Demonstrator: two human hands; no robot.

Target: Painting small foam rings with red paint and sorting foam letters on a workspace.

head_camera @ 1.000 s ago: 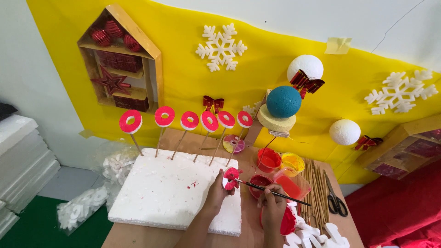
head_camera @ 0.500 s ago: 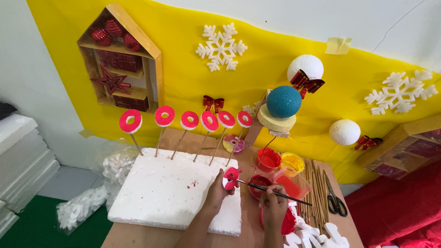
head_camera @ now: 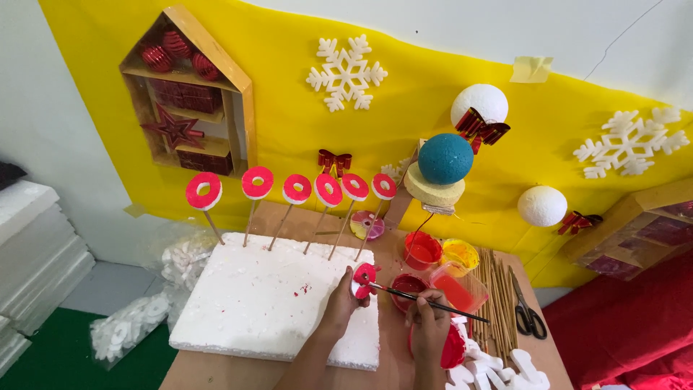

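Note:
My left hand [head_camera: 339, 303] holds a small red-painted foam ring [head_camera: 363, 280] above the near right corner of a white foam slab [head_camera: 267, 303]. My right hand [head_camera: 430, 328] grips a thin paintbrush [head_camera: 426, 301] whose tip touches the ring. Several red rings on wooden sticks [head_camera: 299, 189] stand in a row along the slab's far edge. A cup of red paint [head_camera: 407, 286] sits just beyond my right hand.
More paint cups, red [head_camera: 422, 250] and yellow [head_camera: 460, 253], stand on the wooden table [head_camera: 404, 365]. Bamboo skewers [head_camera: 494, 296] and scissors [head_camera: 525, 314] lie to the right. White foam pieces [head_camera: 498, 365] lie at the near right. A blue foam ball [head_camera: 445, 159] stands behind.

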